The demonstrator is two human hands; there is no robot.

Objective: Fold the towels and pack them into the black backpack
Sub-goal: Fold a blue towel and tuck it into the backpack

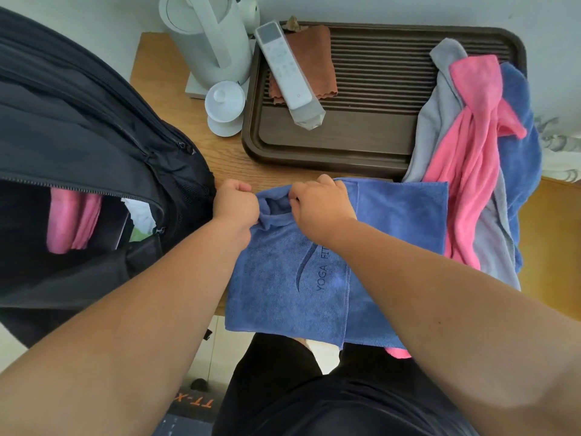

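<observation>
Forearms crossed the near table [151, 58] edge. Left hand [235, 206] and right hand [320, 206] sat close together, both pinching the bunched far edge of the blue towel [283, 278]. That towel looked partly folded. It lay at the near edge and hung over it.

The black backpack [78, 136] stood open at the left edge, with a packed pink towel [70, 218] visible inside.

An unfolded heap sat at the right edge: loose pink towel [465, 158], grey towel [440, 89] and second blue towel [522, 146], all draped over the right end of the brown tray [377, 143]. The tray also held a remote [284, 67] and a brown cloth [314, 58].

My read: one packed, one mid-fold, three untouched. Well under half done.
</observation>
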